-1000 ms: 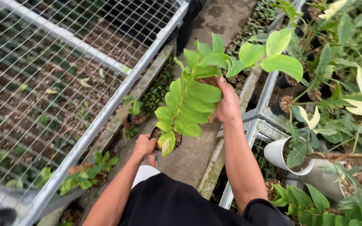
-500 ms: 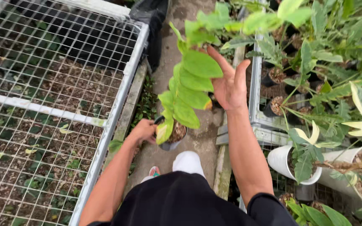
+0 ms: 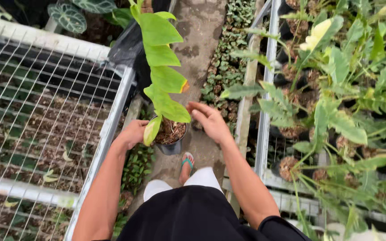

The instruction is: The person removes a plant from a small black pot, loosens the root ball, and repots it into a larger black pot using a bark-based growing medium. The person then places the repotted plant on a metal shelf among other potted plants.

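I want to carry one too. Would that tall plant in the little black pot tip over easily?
Probably yes. The plant rises far above its small pot, so it looks top-heavy. Its big leaves would likely flop and sway when moved. The left hand holds the pot at the side, while the right hand hovers open near it; the loose soil might spill if it tilts.

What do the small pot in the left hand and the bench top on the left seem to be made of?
The pot looks like dark plastic: a thin, smooth, matte rim and wall. The bench top looks like metal: a grid of thin pale wires in a flat grey frame, perhaps galvanised steel or aluminium. The left hand holds the pot by its side.
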